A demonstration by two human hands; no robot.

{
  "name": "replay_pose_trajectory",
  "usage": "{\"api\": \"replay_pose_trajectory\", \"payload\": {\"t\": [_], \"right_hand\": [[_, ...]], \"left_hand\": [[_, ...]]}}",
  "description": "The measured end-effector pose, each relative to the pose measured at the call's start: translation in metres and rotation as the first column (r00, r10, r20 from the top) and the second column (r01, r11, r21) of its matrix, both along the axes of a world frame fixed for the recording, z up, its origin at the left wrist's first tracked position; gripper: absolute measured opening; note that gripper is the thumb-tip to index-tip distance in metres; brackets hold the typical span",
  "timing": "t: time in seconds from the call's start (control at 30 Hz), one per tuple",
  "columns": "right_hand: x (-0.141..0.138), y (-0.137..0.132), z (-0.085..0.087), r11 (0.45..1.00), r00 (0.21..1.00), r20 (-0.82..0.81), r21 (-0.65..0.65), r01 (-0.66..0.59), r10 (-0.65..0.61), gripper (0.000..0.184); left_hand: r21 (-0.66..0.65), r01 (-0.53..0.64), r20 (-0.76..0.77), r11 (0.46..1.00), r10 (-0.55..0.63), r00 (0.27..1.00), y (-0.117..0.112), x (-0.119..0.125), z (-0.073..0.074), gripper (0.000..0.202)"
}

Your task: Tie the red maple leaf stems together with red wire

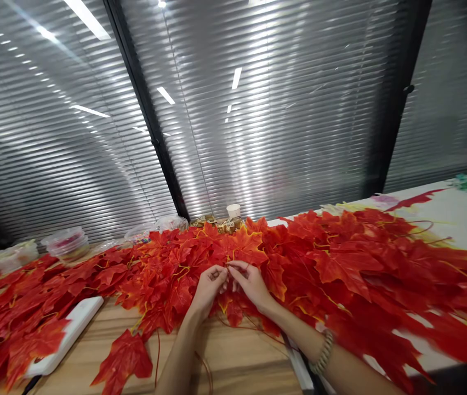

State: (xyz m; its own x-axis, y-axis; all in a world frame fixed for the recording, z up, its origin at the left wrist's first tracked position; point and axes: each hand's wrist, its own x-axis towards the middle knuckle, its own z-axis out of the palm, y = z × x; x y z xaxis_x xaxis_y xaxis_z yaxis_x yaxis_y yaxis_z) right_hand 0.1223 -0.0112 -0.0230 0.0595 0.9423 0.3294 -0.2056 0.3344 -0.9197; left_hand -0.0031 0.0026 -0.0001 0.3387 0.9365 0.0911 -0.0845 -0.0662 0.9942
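A big heap of red artificial maple leaves (340, 258) covers the wooden table (233, 362). My left hand (208, 285) and my right hand (249, 281) meet at the middle of the heap, fingertips pinched together on a thin leaf stem. Both hands are closed in a pinch. A beaded bracelet (324, 351) sits on my right wrist. A thin red wire or string (254, 328) trails below the hands across the wood.
A white flat device (69, 332) lies at the lower left. Clear plastic containers (67, 241) stand at the back left, and a small white cup (233, 210) beside gold-wrapped items (221, 224) at the back. Closed blinds behind glass form the wall. A loose leaf (124, 359) lies near the front.
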Motion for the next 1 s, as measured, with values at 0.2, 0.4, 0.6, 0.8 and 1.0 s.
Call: {"api": "replay_pose_trajectory", "payload": {"t": [0.2,0.4,0.6,0.8,1.0], "right_hand": [[-0.001,-0.002,0.001,0.999,0.998,-0.041,-0.013,-0.047,0.047,0.024],[-0.003,-0.001,-0.001,0.993,0.991,-0.063,-0.006,-0.116,0.115,0.027],[-0.004,-0.001,-0.002,0.991,0.987,-0.089,-0.008,-0.135,0.134,0.032],[-0.003,0.0,-0.002,0.993,0.989,-0.098,-0.031,-0.112,0.108,0.035],[-0.002,0.0,0.0,0.995,0.992,-0.092,-0.039,-0.096,0.092,0.035]], "left_hand": [[0.016,0.044,-0.017,0.999,-0.044,0.999,0.001,0.001,-0.006,0.031],[0.012,0.057,0.038,0.998,-0.058,0.998,0.004,0.003,-0.01,0.033],[0.046,0.033,0.049,0.998,-0.035,0.998,0.004,0.003,-0.012,0.033],[0.056,0.038,0.021,0.998,-0.039,0.999,0.002,0.002,-0.011,0.033],[0.047,0.054,0.02,0.997,-0.055,0.998,-0.002,0.004,-0.009,0.031]]}}
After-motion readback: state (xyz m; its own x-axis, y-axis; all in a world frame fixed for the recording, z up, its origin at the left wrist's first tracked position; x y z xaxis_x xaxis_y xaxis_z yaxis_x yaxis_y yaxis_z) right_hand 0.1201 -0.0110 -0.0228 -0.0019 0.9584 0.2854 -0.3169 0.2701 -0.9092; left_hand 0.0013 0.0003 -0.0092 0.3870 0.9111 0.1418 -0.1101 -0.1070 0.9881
